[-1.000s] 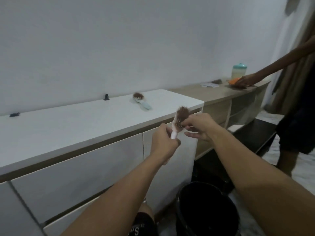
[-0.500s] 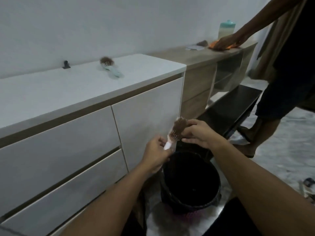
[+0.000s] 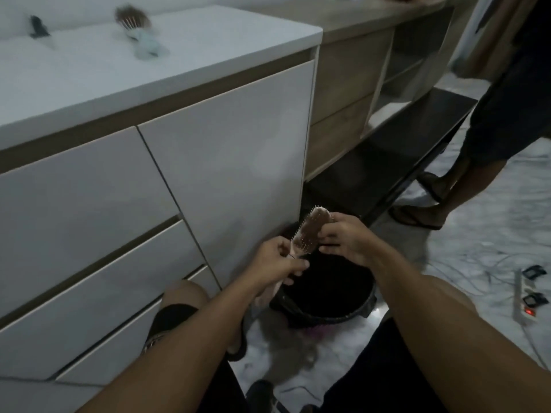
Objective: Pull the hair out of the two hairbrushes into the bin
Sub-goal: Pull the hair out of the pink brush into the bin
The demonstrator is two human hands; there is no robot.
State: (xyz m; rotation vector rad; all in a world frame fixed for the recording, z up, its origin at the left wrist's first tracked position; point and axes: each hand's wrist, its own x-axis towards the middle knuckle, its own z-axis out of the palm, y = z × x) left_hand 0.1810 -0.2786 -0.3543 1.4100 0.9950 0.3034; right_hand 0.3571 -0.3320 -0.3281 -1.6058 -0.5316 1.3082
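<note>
While the person crouches by the cabinet, one brush (image 3: 311, 232) is held over the black bin (image 3: 328, 296) on the floor, its bristle face turned up and matted with brownish hair (image 3: 316, 225). The left hand (image 3: 275, 260) grasps the handle low down, fingers (image 3: 298, 268) clenched around it, and a thin dark strand seems to trail by the thumb, though that is too fine to be sure. The right hand (image 3: 344, 236) holds the head's far edge, its fingers (image 3: 326, 234) curled onto the hair mat. The brush looks light and rigid, so the handle grip should steady it easily; the pins look thin and could bend or prick if the pull goes sideways. The hair is probably soft, light and tangled into one felted pad, so it would likely lift best when pinched at an edge near the pin roots and peeled along the pins' length, not plucked in wisps; loose tufts could drift past the bin. By count there are two brushes: this one, and a second brush (image 3: 134, 23) lying on the white table (image 3: 208, 49), blurred, also thick with hair and untouched. There is one bin, and two hands at work. A second person (image 3: 492, 120) stands at the right, well apart from the bin.
</note>
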